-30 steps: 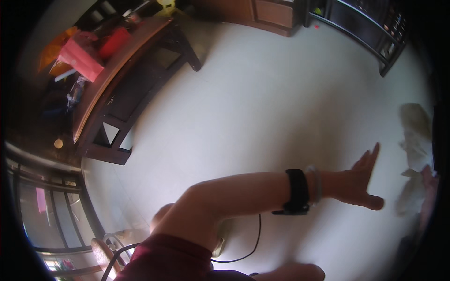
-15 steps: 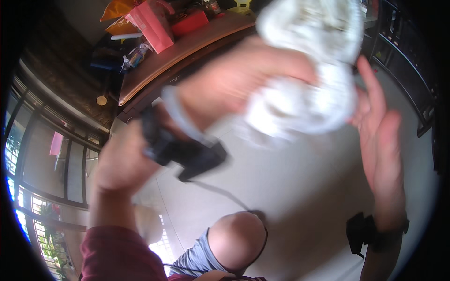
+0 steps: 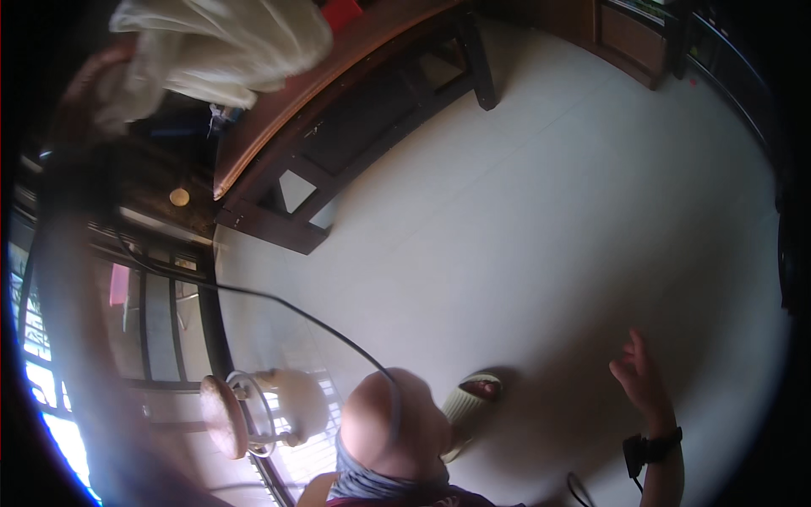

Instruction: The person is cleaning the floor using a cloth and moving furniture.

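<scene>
A white cloth (image 3: 241, 42) hangs bunched in loose folds at the upper left, above the wooden furniture. My left hand (image 3: 89, 89), dark and blurred with its arm raised along the left side, grips the cloth at its left end; the folds hide part of the fingers. Low on the right, well apart from the cloth, my right hand (image 3: 640, 378) is held over the floor with nothing in it. Its index finger is stretched out and the others are slightly bent. A black device (image 3: 650, 451) is strapped round the right wrist.
A dark wooden table or bench (image 3: 338, 144) stands at the upper left, with something red (image 3: 340, 13) on top. A small round stool (image 3: 225, 417) is at the lower left. A black cable (image 3: 296, 308) runs from my left arm past my knee (image 3: 384, 418). Dark cabinets (image 3: 634, 38) line the far right.
My left hand has swung the white cloth from the upper middle to the upper left. My right hand has moved away from the cloth and dropped lower. The cloth now hangs looser.
</scene>
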The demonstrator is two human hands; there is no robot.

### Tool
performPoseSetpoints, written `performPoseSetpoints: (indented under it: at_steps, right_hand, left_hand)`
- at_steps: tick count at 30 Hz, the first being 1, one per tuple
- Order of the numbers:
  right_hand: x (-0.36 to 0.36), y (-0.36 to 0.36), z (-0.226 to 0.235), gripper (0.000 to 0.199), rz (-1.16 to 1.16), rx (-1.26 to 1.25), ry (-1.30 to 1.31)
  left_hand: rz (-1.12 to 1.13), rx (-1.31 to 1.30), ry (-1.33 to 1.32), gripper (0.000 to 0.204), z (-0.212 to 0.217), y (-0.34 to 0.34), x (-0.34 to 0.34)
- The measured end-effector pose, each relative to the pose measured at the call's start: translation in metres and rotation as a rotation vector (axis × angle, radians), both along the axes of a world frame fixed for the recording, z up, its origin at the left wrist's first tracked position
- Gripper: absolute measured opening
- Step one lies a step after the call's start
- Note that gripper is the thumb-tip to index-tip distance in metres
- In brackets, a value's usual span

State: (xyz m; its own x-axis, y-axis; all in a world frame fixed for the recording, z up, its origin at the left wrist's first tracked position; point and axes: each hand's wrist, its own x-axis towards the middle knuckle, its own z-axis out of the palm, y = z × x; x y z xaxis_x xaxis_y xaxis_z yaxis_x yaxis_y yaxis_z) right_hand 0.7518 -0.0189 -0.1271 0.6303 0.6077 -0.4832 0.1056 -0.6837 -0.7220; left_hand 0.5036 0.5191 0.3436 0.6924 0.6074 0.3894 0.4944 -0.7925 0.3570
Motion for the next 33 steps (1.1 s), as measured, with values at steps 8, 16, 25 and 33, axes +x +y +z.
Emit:
performPoseSetpoints:
  at_steps: [8,16,25,33]
  right_hand:
    - [0.015,0.033,-0.017,0.066,-0.054,0.101,0.056]
    - [-0.005,0.016,-0.057,0.061,-0.207,0.197,0.081]
    - [-0.035,-0.081,-0.127,0.073,0.014,-0.495,-0.069]
    - [-0.100,0.011,-0.129,0.093,0.126,-0.644,-0.364]
  left_hand:
    - [-0.024,-0.065,0.255,0.054,-0.020,-0.031,-0.003]
    - [0.083,-0.839,0.353,0.062,-0.363,0.028,-0.076]
    - [0.750,-0.528,0.295,0.093,-0.611,0.114,-0.083]
    - [0.463,-0.713,0.116,0.062,-0.650,0.149,-0.050]
